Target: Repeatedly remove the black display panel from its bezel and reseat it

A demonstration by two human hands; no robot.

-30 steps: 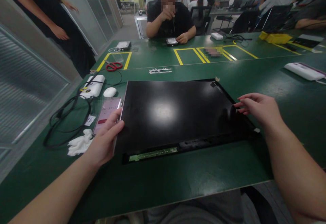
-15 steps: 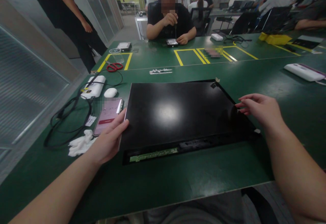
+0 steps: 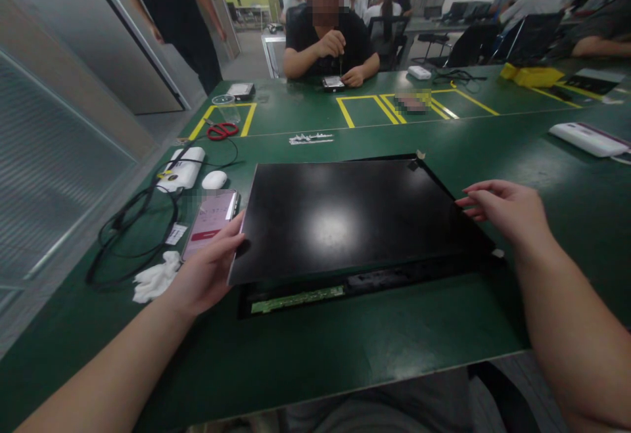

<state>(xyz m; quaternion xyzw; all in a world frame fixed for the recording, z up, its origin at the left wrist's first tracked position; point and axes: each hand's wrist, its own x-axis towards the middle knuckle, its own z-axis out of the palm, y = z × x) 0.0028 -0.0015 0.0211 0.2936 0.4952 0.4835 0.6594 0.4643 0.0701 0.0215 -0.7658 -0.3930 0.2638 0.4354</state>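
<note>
A: What's in hand here?

B: A glossy black flat rectangular panel, near middle of the table, lying over a thin black rectangular frame. The left hand grasps its left edge, thumb on top, other fingers partly hidden behind. That end looks raised off the frame.

A: And the right hand?

B: At the right edge, fingers half curled, tips right by it. Honestly can't tell if they're gripping or just touching.

A: What's the green bit?

B: Long narrow green circuit board, near side of the frame, toward the left. All sitting on a dark green tabletop.

A: Other stuff around?

B: Phone with a pinkish lit screen just past the left hand, crumpled white tissue-like wad left of it, smooth white oval object beyond the phone, red-handled scissors farther off. Far side, a person in a black top holds a thin tool over a small silver-and-black box-shaped device.
</note>
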